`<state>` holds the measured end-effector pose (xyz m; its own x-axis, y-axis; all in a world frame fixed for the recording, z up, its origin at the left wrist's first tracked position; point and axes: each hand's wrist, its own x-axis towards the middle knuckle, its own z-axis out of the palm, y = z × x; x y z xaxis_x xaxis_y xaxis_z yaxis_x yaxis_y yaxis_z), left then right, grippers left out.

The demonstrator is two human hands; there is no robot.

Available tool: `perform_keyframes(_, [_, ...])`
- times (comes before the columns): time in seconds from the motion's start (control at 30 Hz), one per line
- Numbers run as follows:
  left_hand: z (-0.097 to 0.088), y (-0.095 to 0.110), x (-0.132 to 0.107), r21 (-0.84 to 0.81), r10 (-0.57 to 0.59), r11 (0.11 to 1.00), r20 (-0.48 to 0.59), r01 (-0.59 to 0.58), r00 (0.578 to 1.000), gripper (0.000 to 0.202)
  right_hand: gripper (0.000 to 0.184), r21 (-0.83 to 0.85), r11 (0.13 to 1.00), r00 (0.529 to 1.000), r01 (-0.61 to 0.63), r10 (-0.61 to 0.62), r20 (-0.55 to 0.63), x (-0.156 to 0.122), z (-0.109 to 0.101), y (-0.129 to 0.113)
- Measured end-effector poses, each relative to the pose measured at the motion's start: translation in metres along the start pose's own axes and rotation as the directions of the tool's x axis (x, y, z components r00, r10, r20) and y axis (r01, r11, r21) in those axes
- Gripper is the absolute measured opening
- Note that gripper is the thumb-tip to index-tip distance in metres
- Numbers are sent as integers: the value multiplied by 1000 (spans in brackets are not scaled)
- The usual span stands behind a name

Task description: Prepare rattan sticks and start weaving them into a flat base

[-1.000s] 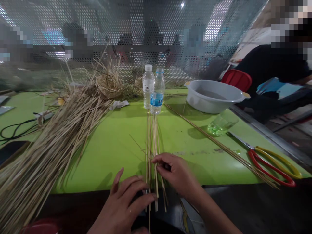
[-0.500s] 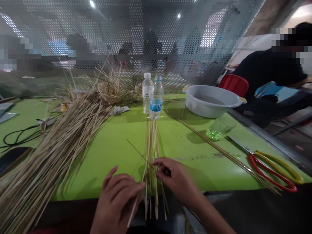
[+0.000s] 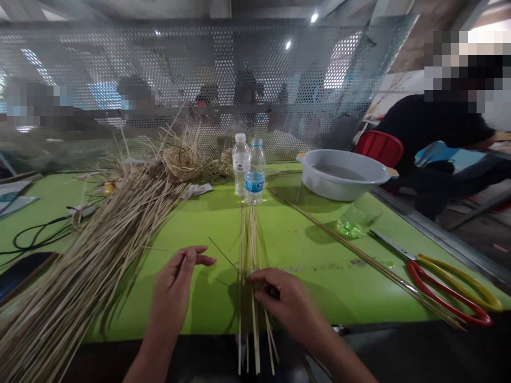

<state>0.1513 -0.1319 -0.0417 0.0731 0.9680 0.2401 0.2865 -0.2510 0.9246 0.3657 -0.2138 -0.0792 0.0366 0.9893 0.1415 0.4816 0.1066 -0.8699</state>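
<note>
A small bundle of straw stalks (image 3: 249, 239) lies lengthwise on the green table (image 3: 303, 250), its near ends hanging over the front edge. My right hand (image 3: 284, 302) rests on this bundle near the table edge, fingers curled and pressing the stalks down. One thin stalk (image 3: 223, 254) slants out to the left from under it. My left hand (image 3: 175, 284) is raised just left of the bundle, thumb and forefinger pinched on a very thin strand (image 3: 159, 249) that points toward the big straw pile.
A large straw pile (image 3: 96, 255) covers the left side. Two water bottles (image 3: 248, 169) stand behind the bundle. To the right are a white basin (image 3: 339, 178), a glass (image 3: 355, 221), long stalks (image 3: 359, 255) and red-and-yellow scissors (image 3: 451, 276). A black cable (image 3: 32, 239) lies far left. A seated person (image 3: 439, 127) is at the right.
My left hand has lifted off the bundle's near ends and moved left and forward, now pinching a thin strand. My right hand stays on the bundle. The view has tilted up slightly.
</note>
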Motion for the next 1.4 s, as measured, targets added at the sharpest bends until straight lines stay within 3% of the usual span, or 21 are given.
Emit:
perform_keyframes(0.37, [2,0,36,-87,3,996,-116,-13,993,31,34,-2,999,999,44,-44,13,-1,-1,0])
perform_keyframes(0.53, [0,7,35,58,157,986,21,-158,987,30,36,-26,998,999,53,-52,14,-1,-1,1])
perform_keyframes(0.6, [1,7,32,111,293,946,111,-305,950,25,38,-34,997,998,62,-61,18,0,-2,-1])
perform_keyframes(0.67, [1,4,28,156,463,852,221,-499,859,18,42,-30,997,998,64,-64,29,1,-2,-2])
perform_keyframes(0.73, [1,-2,25,220,556,738,339,-638,759,15,45,-24,998,998,56,-55,32,2,-3,-4])
perform_keyframes(0.8, [0,-9,22,301,554,649,443,-699,705,15,44,-21,999,998,49,-49,28,2,-4,-5])
perform_keyframes(0.9, [-2,-19,20,398,501,554,541,-731,675,24,36,-26,999,999,43,-42,26,1,-4,-6])
perform_keyframes(1.07, [0,-26,19,455,448,496,596,-740,667,26,31,-55,998,999,28,-26,36,1,-4,-8])
perform_keyframes(1.2, [1,-24,18,469,442,491,592,-734,674,11,39,-144,989,999,12,-5,44,2,-5,-11])
perform_keyframes(1.4, [-1,-24,20,482,476,471,566,-739,673,9,51,-302,948,991,96,-63,117,-1,-6,-12])
